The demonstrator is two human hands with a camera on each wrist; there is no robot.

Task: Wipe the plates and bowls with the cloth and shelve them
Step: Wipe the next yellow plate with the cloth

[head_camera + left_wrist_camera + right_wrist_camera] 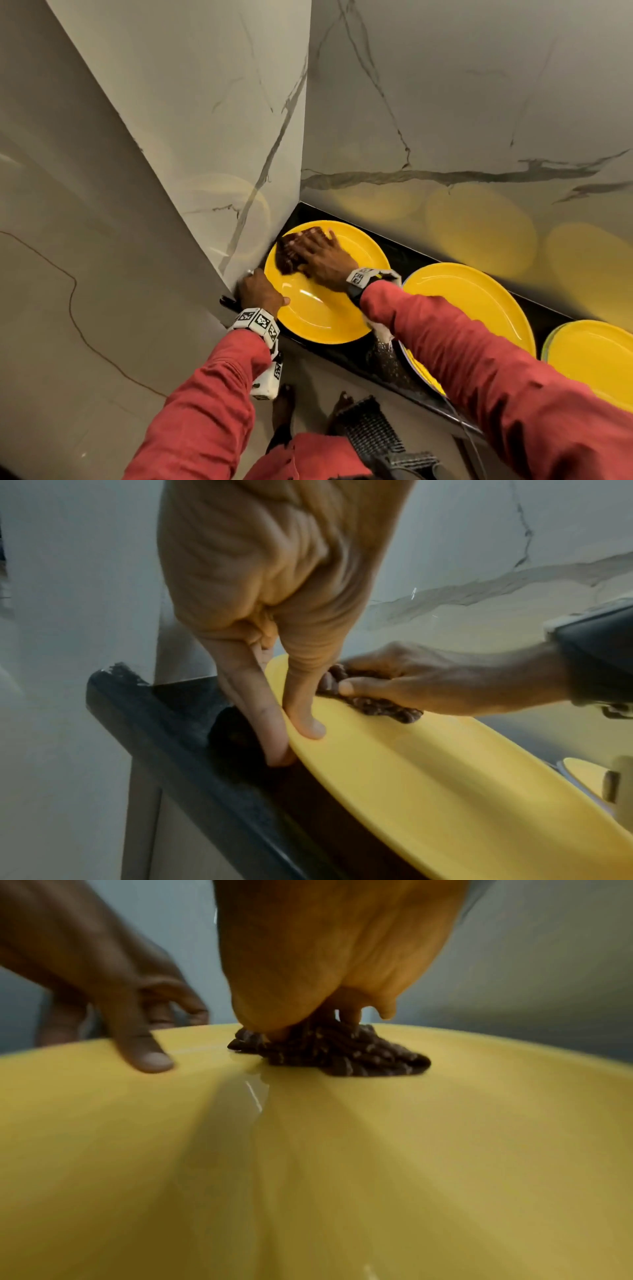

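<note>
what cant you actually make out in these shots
- Underside of the yellow round plate being wiped: hidden in every view.
- Dark brown knitted cloth: mostly covered by the right hand, head view.
- Left hand fingers under the rim: hidden by the plate, left wrist view.
- Rightmost yellow plate stack: cut off by the frame edge, count unclear.

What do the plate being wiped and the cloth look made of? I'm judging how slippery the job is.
Yellow plate: glossy and hard, likely glazed ceramic or melamine; it shows sharp light streaks. Cloth: dark brown, nubby looped weave, probably microfibre or cotton; matte under the right hand.
</note>
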